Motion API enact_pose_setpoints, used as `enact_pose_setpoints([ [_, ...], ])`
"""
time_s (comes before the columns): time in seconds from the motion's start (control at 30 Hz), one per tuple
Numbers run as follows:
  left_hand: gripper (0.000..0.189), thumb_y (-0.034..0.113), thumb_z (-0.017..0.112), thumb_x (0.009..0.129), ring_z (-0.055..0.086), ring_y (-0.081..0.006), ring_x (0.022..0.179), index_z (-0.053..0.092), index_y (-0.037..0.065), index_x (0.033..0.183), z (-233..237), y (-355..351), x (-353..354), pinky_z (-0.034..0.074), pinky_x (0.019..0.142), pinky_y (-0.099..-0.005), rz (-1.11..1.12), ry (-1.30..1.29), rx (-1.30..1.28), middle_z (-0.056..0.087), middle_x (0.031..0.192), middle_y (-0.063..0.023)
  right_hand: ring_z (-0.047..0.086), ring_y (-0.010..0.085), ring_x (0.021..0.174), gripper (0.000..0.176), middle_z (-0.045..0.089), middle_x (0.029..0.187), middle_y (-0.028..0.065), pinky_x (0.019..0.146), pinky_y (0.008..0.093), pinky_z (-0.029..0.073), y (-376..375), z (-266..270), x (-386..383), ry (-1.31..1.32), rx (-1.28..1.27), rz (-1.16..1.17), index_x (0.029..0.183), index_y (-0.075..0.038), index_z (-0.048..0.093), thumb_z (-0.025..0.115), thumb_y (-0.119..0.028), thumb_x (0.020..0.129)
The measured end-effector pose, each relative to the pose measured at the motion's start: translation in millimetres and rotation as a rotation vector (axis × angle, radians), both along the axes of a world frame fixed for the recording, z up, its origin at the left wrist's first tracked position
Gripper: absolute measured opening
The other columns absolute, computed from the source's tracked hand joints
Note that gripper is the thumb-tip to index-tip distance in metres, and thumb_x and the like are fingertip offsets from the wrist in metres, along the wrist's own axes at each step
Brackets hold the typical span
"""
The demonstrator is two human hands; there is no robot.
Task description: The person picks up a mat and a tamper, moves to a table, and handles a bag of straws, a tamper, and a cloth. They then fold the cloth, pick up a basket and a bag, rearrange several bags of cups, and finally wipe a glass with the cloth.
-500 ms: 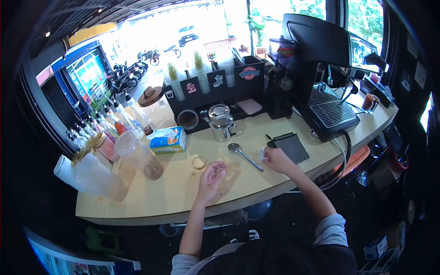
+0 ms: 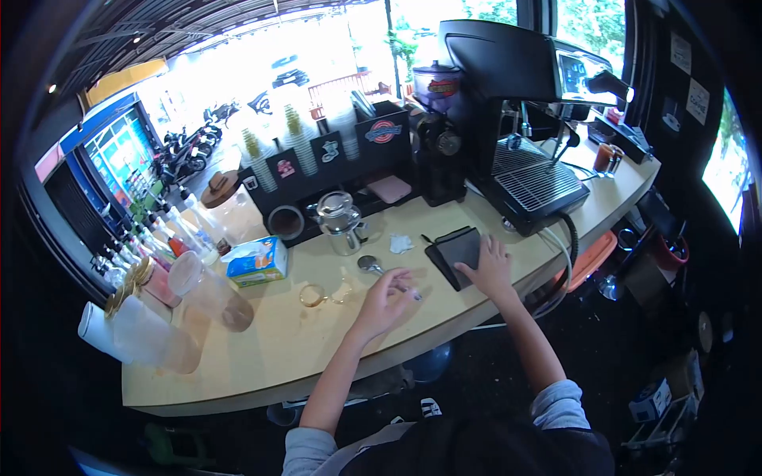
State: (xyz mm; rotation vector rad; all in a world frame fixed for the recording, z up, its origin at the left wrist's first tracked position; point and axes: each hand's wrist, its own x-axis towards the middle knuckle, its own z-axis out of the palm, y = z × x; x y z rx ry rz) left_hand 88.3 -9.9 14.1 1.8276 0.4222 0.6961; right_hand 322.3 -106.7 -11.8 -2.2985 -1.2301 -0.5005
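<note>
My left hand (image 2: 383,303) is over the handle of a metal spoon (image 2: 368,263) lying on the counter, its fingers loosely curled and apart. The spoon's bowl points away from me, and the hand partly hides the handle. My right hand (image 2: 492,271) has its fingers spread at the right edge of a flat, folded dark grey cloth-like piece (image 2: 459,252), with the thumb over it. A crumpled white tissue (image 2: 402,243) lies between the spoon and this dark piece. Behind the spoon stands a metal drip coffee filter on a small metal pitcher (image 2: 343,230).
A wet ring (image 2: 313,296) marks the wooden counter (image 2: 270,349). At left stand a tissue box (image 2: 258,262), plastic jugs (image 2: 210,293) and several bottles (image 2: 171,230). A black cup holder (image 2: 333,151) lines the back, and an espresso machine (image 2: 532,174) stands at right.
My right hand has let go of the tissue, now on the counter, and moved right onto the dark folded piece. My left hand has come over to the spoon handle. The view has turned right.
</note>
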Motion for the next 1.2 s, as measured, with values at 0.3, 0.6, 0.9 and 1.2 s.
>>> enact_pose_setpoints([
  [0.3, 0.059, 0.022, 0.057, 0.082, 0.037, -0.0366, 0.122, 0.032, -0.003, 0.129, -34, 12, 164, 0.030, 0.101, -0.0416, -0.008, 0.298, 0.702, 0.040, 0.128, -0.0235, 0.048, 0.0313, 0.098, 0.046, 0.051, 0.105, 0.0141, 0.081, 0.0406, 0.036, -21, -33, 5, 0.224, 0.332, 0.143, 0.113, -0.005, 0.052, 0.066, -0.019, 0.072],
  [0.6, 0.037, 0.028, 0.061, 0.079, 0.053, -0.0303, 0.101, 0.055, 0.004, 0.106, -26, 28, 186, 0.038, 0.084, -0.0474, -0.002, 0.267, 0.790, 0.057, 0.105, -0.0131, 0.051, 0.0329, 0.093, 0.037, 0.055, 0.097, 0.0148, 0.083, 0.0390, 0.042, -27, -26, 4, 0.300, 0.496, 0.194, 0.109, -0.003, 0.054, 0.064, -0.012, 0.074],
  [0.9, 0.026, 0.023, 0.062, 0.079, 0.057, -0.0341, 0.085, 0.058, 0.005, 0.097, 73, -25, 147, 0.045, 0.075, -0.0398, -0.520, 0.034, 0.781, 0.059, 0.089, -0.0149, 0.050, 0.0037, 0.069, 0.012, 0.056, 0.075, -0.0009, 0.062, 0.0198, 0.041, -72, -25, -36, 0.771, 0.961, 0.106, 0.092, 0.001, 0.056, 0.056, -0.010, 0.088],
  [1.2, 0.017, 0.011, 0.061, 0.079, 0.060, -0.0311, 0.081, 0.056, 0.001, 0.092, 104, -144, 136, 0.046, 0.072, -0.0361, -1.097, -0.211, 0.608, 0.060, 0.085, -0.0151, 0.050, 0.0008, 0.062, 0.015, 0.054, 0.065, -0.0017, 0.053, 0.0188, 0.039, -202, 38, -146, 0.428, 1.051, -0.169, 0.085, 0.000, 0.058, 0.059, -0.016, 0.087],
])
